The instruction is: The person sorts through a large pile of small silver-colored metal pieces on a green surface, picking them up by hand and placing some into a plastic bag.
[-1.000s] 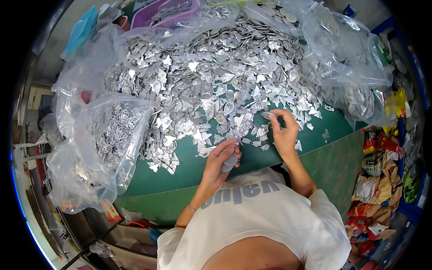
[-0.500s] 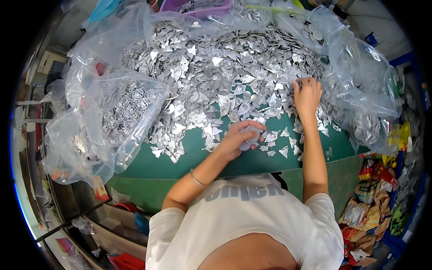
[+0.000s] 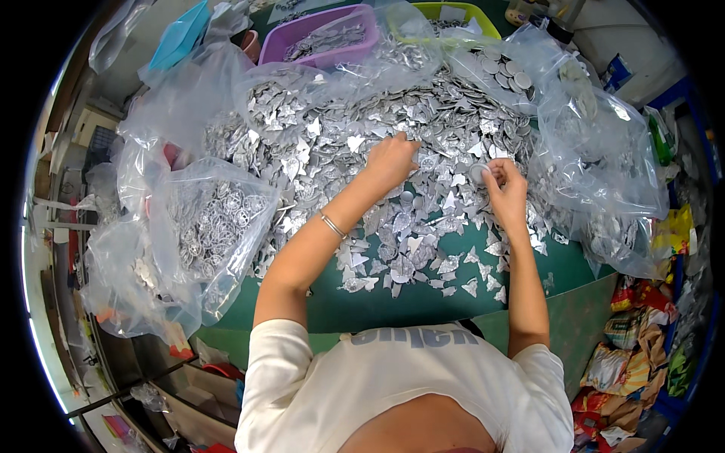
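A broad heap of small flat silvery metal pieces, many pointed or leaf-shaped, covers the green table. My left hand reaches into the middle of the heap with its fingers bent down and drawn together; whatever lies under the fingertips is hidden. To the right, my right hand pinches a round grey metal disc between thumb and fingers, just above the pieces. Another round disc lies among the pieces closer to me.
Clear plastic bags of metal parts flank the heap: ring-like openwork pieces on the left, a bulging bag on the right. Round discs fill a bag at the back. Behind stand a purple basin and a yellow-green basin.
My left hand has moved from the front edge forward into the heap; the discs it held no longer show in it. My right hand now holds a disc. The view has tilted farther forward.
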### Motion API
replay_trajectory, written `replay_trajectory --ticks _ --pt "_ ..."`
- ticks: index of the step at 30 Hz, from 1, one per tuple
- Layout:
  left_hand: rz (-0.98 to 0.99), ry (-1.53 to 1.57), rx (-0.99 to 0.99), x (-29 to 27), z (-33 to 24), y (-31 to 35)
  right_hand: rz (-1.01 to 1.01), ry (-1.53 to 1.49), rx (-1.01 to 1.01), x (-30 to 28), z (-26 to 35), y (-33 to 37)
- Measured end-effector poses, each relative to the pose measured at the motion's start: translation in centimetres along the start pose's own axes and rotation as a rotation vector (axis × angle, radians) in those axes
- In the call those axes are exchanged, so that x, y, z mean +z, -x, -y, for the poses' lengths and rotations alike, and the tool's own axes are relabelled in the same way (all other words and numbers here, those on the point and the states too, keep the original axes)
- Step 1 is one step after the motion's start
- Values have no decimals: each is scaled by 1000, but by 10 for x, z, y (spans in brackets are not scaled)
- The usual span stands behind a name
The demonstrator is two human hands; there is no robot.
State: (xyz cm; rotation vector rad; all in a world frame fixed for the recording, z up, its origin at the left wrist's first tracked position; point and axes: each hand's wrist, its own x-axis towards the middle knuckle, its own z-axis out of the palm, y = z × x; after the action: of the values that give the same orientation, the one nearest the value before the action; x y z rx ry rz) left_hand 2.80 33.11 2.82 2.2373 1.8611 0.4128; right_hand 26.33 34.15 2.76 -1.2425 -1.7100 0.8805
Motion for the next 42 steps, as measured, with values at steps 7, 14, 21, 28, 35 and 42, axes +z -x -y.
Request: replay_trajectory --ticks 7,14,21,28,35,42 --pt "242 -106 -115 -11 -9 -22 300 -607 348 1 -5 3" --pt "133 124 -158 -7 2 -18 303 -587 391 5 -3 17" --pt "-53 354 -118 7 -4 -6 293 -634 424 9 0 31" --pt "87 121 -168 2 -12 -7 257 -650 444 7 1 38" --pt "60 75 -104 -1 -26 -2 216 -719 429 5 -7 51" --pt "-56 121 -28 1 -20 5 213 -783 490 -3 5 67"
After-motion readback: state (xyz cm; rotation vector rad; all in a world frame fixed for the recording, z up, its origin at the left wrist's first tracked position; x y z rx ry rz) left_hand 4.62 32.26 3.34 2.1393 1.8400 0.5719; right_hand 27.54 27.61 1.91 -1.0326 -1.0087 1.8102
